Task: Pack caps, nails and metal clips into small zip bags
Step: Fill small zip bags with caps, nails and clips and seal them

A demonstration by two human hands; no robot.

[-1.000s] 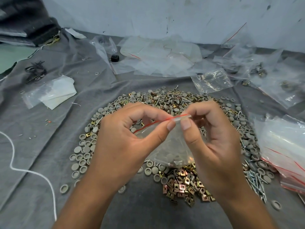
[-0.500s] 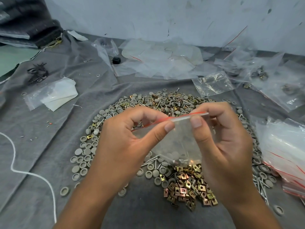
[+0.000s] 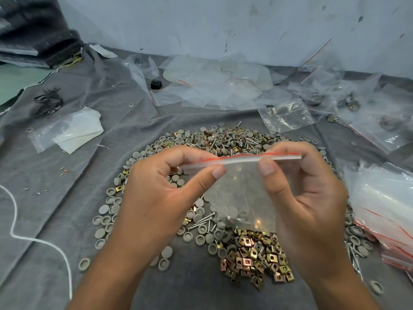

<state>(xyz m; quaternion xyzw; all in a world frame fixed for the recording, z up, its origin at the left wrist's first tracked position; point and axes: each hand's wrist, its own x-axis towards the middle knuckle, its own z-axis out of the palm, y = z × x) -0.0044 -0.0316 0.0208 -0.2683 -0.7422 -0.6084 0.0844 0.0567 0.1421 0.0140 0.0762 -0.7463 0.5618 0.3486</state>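
Above the heap of loose hardware, a small zip bag [image 3: 243, 193] hangs with caps and nails settled in its bottom. Both hands pinch its zip strip [image 3: 241, 158]: the left hand [image 3: 156, 198] grips the left end between thumb and forefinger, the right hand [image 3: 308, 198] grips further right. The step looks like sealing. To do it well, keep the strip taut and level and run 1 pinch along it end to end. Below lie grey caps [image 3: 111, 211], nails [image 3: 201, 222] and metal clips [image 3: 257, 260]; spare bags [image 3: 384, 211] sit at right.
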